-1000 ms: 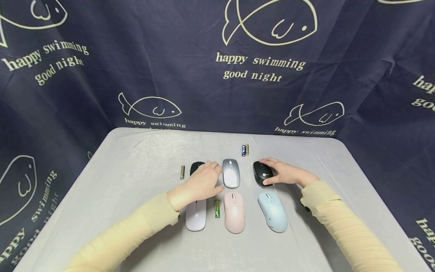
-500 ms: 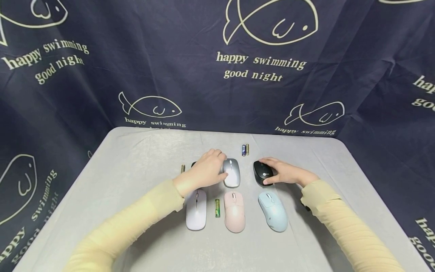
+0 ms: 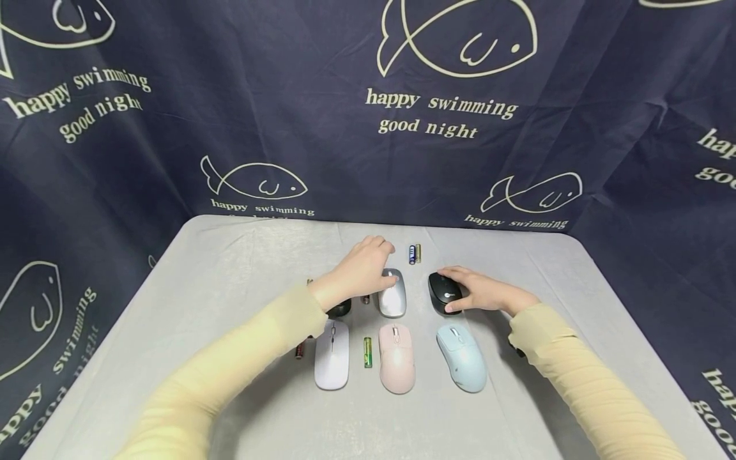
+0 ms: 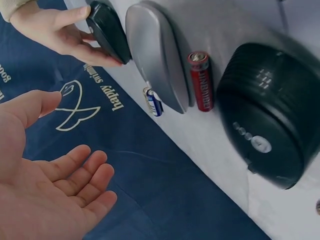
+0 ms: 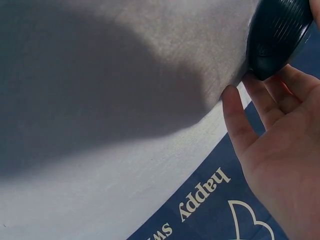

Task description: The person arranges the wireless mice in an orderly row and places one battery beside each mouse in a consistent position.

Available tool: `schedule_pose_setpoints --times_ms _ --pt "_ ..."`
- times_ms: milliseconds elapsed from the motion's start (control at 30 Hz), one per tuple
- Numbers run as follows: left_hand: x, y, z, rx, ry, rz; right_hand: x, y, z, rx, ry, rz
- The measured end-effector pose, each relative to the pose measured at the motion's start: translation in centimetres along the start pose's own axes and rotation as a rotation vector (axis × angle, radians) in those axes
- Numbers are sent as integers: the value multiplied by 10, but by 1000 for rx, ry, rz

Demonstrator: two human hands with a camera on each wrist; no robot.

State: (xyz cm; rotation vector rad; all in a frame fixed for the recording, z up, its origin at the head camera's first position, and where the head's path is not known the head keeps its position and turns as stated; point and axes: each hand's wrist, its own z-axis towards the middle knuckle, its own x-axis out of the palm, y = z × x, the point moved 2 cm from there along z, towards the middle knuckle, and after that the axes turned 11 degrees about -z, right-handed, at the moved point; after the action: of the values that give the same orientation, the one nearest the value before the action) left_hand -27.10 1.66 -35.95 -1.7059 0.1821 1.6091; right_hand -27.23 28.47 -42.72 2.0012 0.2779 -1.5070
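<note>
My left hand (image 3: 362, 268) hovers over the silver mouse (image 3: 393, 301), its fingers reaching past the far end. In the left wrist view that hand (image 4: 55, 185) has loosely bent fingers with nothing between them. Just beyond the fingertips lie two batteries side by side, one of them blue (image 3: 412, 254). My right hand (image 3: 483, 292) grips a black mouse (image 3: 444, 297) by its sides, thumb at the near end and fingers at the far end. The right wrist view shows the fingers against the edge of this black mouse (image 5: 277, 40).
Another black mouse (image 4: 270, 110) sits under my left forearm, with a red battery (image 4: 201, 82) beside it. Nearer are a white mouse (image 3: 331, 364), a green battery (image 3: 368, 352), a pink mouse (image 3: 397, 367) and a light blue mouse (image 3: 462, 364). A dark red battery (image 3: 299, 351) lies beside the white mouse.
My left hand has moved away and to the right, from the left black mouse across to above the silver mouse. The right hand has stayed on its black mouse.
</note>
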Motion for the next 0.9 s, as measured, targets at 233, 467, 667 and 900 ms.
schedule_pose_setpoints --times_ms 233,467,667,900 --pt "-6 -3 13 -12 3 -13 0 0 0 -18 -17 2" --pt "-9 -3 25 -7 10 8 1 -1 0 -11 -9 21" --pt "-8 -3 36 2 2 14 0 -1 0 -27 -20 21" --pt "-3 -2 49 17 16 28 1 -2 0 -12 -8 19"
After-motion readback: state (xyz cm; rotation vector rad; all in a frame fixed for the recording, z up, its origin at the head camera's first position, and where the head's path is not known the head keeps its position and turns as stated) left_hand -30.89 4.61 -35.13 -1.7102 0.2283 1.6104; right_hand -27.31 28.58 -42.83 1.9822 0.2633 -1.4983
